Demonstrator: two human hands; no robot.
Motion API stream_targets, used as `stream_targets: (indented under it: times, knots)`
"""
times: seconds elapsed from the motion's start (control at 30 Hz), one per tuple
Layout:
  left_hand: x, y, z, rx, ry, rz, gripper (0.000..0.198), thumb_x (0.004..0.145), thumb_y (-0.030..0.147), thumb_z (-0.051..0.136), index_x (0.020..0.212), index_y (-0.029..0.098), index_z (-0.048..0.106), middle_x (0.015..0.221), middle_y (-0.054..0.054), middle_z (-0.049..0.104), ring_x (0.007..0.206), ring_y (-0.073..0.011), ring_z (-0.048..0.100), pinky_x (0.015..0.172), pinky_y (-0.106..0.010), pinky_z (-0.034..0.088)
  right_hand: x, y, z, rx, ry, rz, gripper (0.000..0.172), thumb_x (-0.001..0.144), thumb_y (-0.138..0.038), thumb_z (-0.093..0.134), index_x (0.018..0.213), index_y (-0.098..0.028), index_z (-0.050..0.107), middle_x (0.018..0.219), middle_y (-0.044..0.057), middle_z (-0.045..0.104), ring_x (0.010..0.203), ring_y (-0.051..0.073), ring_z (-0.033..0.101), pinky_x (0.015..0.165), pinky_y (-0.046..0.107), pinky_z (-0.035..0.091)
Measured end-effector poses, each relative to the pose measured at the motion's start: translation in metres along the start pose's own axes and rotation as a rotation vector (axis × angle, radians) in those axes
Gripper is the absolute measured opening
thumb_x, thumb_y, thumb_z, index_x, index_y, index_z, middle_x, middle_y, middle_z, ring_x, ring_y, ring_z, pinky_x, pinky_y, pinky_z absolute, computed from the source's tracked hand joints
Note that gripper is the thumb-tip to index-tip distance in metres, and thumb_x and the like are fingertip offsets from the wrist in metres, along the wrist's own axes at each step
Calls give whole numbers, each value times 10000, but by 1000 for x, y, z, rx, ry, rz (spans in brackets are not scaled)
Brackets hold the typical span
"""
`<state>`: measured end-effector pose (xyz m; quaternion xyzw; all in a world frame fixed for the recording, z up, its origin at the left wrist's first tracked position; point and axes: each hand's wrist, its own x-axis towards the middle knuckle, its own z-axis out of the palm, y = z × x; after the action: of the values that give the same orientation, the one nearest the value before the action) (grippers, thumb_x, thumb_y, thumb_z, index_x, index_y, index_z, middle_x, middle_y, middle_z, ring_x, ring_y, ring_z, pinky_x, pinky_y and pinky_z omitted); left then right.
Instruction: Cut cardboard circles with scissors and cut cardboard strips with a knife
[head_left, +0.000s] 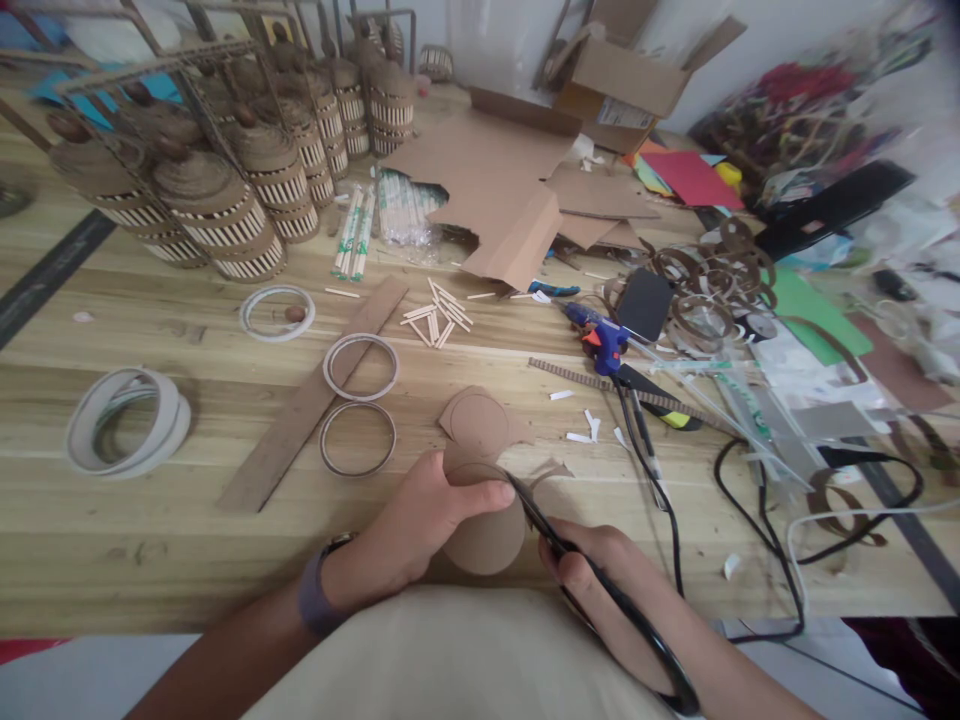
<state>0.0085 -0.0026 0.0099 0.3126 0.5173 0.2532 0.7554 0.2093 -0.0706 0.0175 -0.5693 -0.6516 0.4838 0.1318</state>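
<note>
My left hand (427, 515) pinches a round piece of brown cardboard (486, 540) near the table's front edge, thumb on top. In my right hand (600, 570) is a pair of black-handled scissors (634, 610), its blades at the cardboard's upper right edge beside my left thumb. Just beyond lies a cardboard scrap (478, 415) with a circle marked on it. A thin curved offcut (551, 472) rests near the blade tips. To the left are two thin rings (358, 438) and a long cardboard strip (300, 430).
A blue glue gun (600, 335) with a black cord (667, 500) lies to the right. Short wooden sticks (442, 315) are scattered mid-table. Lantern-like objects (217, 215) stand at the back left, cardboard sheets (495, 180) at the back. White tape rolls (124, 425) sit far left.
</note>
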Motion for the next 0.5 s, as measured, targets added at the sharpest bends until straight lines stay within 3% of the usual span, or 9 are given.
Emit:
stream_targets:
  times: [0.3,0.5]
  knots:
    - [0,3,1,-28,-144,26,309,673,355,803,938,210,741,982,-45,789,1044,-282,697,877,-349,525,-4,-1,-2,-31,-17,-17,658,945,-791,191,707,-220,414,620,-46,358,557,121,322,519,265,264]
    - [-2,3,1,37,-44,-3,346,654,329,819,969,217,729,1000,-29,791,1046,-278,693,873,-346,523,-3,0,-2,-65,-18,10,684,928,-813,169,703,-216,417,616,-42,380,559,120,327,513,269,256]
